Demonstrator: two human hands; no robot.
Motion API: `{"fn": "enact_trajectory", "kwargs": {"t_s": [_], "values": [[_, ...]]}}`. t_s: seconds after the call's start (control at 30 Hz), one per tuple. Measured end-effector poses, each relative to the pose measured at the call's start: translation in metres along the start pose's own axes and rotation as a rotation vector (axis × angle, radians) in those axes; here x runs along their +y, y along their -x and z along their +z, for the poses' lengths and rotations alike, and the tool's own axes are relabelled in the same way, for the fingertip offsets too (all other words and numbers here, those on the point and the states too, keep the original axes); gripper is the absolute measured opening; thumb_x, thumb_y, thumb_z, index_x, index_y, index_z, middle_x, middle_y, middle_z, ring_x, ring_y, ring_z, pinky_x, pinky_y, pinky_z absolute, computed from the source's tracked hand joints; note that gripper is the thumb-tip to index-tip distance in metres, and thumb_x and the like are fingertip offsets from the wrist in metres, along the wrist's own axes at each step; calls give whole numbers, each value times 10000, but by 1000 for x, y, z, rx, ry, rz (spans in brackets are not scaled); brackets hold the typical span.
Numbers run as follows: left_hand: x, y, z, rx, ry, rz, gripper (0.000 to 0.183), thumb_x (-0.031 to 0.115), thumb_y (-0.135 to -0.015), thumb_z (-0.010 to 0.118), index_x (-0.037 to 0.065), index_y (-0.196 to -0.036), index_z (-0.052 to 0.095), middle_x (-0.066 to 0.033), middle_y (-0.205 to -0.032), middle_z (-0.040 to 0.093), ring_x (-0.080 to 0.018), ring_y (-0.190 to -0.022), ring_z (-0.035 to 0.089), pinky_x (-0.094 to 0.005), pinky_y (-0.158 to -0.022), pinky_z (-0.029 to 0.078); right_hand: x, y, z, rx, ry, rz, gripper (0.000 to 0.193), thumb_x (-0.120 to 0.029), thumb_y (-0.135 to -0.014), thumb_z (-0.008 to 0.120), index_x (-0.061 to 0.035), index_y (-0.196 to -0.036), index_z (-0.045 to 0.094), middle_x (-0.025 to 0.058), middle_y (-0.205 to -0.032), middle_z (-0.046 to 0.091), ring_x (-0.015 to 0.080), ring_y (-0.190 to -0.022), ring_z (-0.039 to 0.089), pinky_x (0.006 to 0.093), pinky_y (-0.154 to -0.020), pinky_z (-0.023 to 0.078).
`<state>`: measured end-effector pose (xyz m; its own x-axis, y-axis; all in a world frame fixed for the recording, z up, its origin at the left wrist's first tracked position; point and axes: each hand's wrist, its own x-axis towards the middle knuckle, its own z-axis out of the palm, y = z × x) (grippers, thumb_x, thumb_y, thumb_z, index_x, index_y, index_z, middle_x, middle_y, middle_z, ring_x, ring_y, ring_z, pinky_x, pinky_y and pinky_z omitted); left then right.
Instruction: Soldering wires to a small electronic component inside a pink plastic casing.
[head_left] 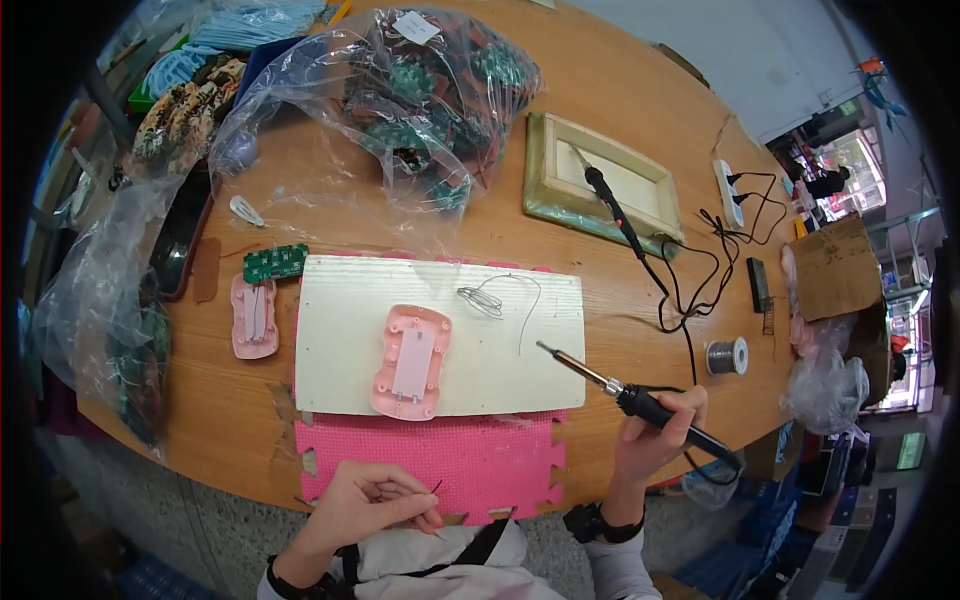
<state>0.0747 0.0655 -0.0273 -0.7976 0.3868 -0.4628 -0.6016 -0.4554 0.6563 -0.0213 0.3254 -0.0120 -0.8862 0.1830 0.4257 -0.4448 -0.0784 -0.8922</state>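
My right hand (655, 440) grips a soldering iron (640, 403) by its black handle. The iron's metal tip points up and left, over the right part of a white board (490, 375). A pink plastic shell (410, 362) with a pale middle panel and small metal contacts lies on the board. Near it rests a loose coil of thin solder wire (482, 300), one end trailing right. Below the board, above a pink foam mat (500, 450), my left hand (375, 505) is closed in a pinch on a thin dark strand, whose kind is unclear.
A green circuit board (276, 263) and another pink shell (254, 322) lie to the left. Behind are a clear bag of circuit boards (430, 110) and a wooden tray (600, 170) with a second soldering iron (618, 210). At right are a solder spool (727, 356), black cables and a power strip (730, 195).
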Motion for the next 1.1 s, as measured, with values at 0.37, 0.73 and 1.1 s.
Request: {"fn": "enact_trajectory", "kwargs": {"t_s": [0.37,0.73,1.1], "values": [[-13,-12,-19,-99,5,94,79,-35,-783,561,-97,-831,570,-172,-742,623,-188,-651,627,-255,-586,518,9,-7,3,320,48,185,278,-261,-914,326,-86,-710,395,-11,-482,300,54,-368,266,177,-424,293],[-11,-14,-23,-123,9,77,56,-53,-770,568,-92,-810,574,-170,-727,623,-188,-643,630,-248,-564,520,21,-3,8,296,42,153,329,-319,-924,310,-103,-699,416,-32,-362,275,44,-258,213,166,-264,191],[-9,-14,-24,-126,31,86,45,-48,-764,580,-82,-794,579,-161,-720,624,-176,-627,628,-240,-552,514,25,-10,11,234,-229,324,333,-312,-931,292,-106,-704,422,-49,-338,296,33,-232,222,154,-244,174]]}}
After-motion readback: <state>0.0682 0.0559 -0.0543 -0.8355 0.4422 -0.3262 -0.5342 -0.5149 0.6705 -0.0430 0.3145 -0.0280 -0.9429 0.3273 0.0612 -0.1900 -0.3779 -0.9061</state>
